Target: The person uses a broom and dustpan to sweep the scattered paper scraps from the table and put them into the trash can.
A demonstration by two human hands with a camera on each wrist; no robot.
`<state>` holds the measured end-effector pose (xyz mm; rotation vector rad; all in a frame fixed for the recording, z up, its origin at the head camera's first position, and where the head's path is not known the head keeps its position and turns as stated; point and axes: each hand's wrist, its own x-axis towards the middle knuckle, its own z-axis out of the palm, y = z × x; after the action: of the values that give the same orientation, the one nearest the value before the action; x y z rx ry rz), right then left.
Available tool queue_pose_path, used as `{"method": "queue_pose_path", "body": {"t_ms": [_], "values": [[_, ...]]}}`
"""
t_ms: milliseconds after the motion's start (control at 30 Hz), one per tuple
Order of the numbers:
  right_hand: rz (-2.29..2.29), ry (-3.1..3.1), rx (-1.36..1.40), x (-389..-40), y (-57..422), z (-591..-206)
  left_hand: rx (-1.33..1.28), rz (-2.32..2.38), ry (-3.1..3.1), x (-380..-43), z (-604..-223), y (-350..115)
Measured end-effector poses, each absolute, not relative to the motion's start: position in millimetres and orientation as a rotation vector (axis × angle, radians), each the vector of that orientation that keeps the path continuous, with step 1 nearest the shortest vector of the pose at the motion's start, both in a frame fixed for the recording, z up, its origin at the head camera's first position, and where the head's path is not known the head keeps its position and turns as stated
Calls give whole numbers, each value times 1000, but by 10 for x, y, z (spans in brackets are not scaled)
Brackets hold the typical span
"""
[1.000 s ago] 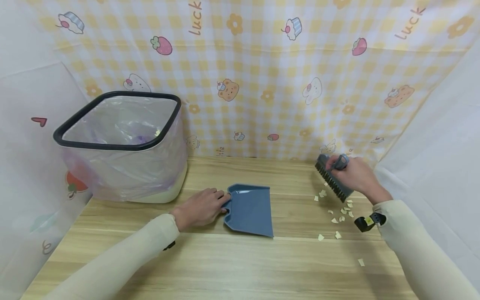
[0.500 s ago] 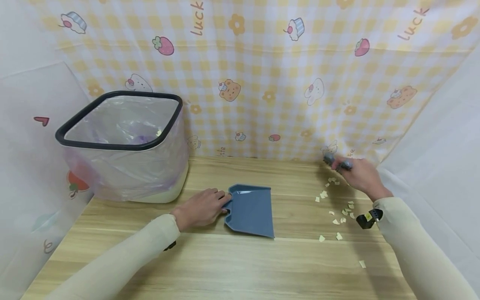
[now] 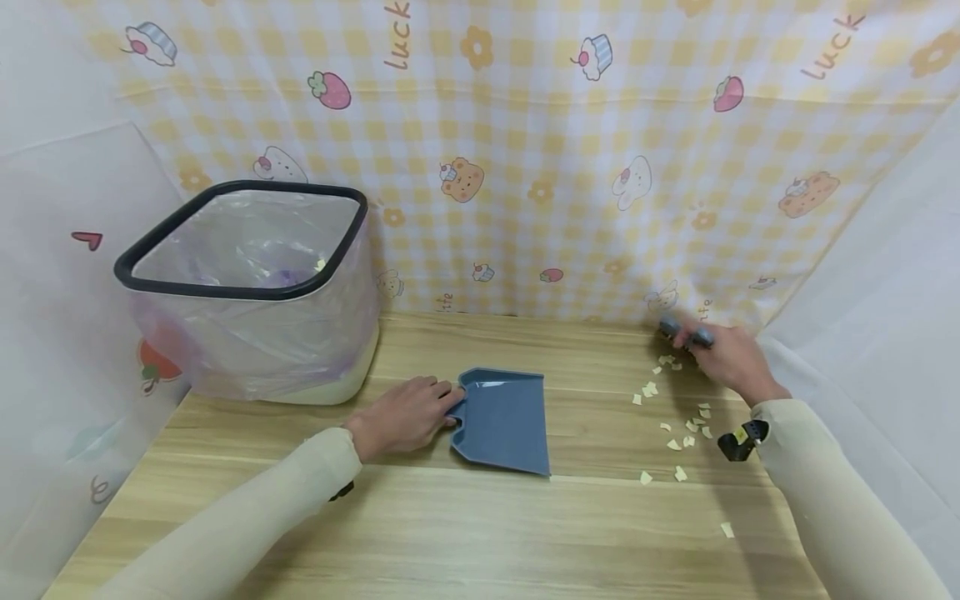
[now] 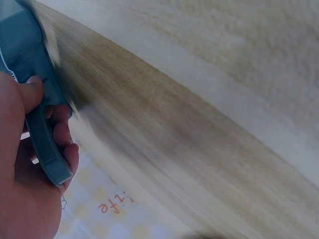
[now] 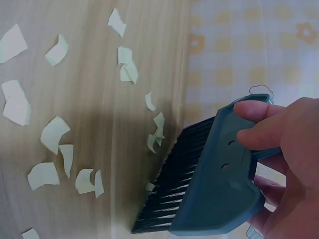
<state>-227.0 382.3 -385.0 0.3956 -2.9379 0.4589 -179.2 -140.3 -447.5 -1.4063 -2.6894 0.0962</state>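
My left hand [image 3: 408, 414] grips the handle of a blue-grey dustpan [image 3: 504, 425], which lies on the wooden table with its wide edge facing right. In the left wrist view, fingers and thumb wrap the handle [image 4: 46, 144]. Over at the back right, my right hand [image 3: 731, 360] holds a small hand brush [image 5: 219, 184] with dark bristles [image 5: 172, 179]. The bristles touch the table near the back curtain. Pale yellow paper scraps [image 5: 55, 134] lie scattered beside the brush, one right at the bristle tips. In the head view the brush is blurred and partly hidden by the hand.
A bin [image 3: 341, 367] with a black rim and a clear liner stands at the back left, some scraps visible inside. A checked curtain [image 3: 510, 233] borders the table's back edge. White cloth [image 3: 885, 350] hangs at the right.
The right hand has moved the brush back to the curtain and slightly right, and its angle has turned. More scraps now show where the brush was. The left hand and dustpan stay put.
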Motion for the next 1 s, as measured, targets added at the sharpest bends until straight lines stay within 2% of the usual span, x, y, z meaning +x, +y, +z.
{"method": "queue_pose_path", "body": {"t_ms": [500,1000], "values": [[426,-2852,628,-2222,3626,-3832,-1405,139,-2680,-1785,-4476,-1384],[504,-2922,735,-2071,3234,-3733,-1401,129,-2683,-1787,-4481,-1381]]}}
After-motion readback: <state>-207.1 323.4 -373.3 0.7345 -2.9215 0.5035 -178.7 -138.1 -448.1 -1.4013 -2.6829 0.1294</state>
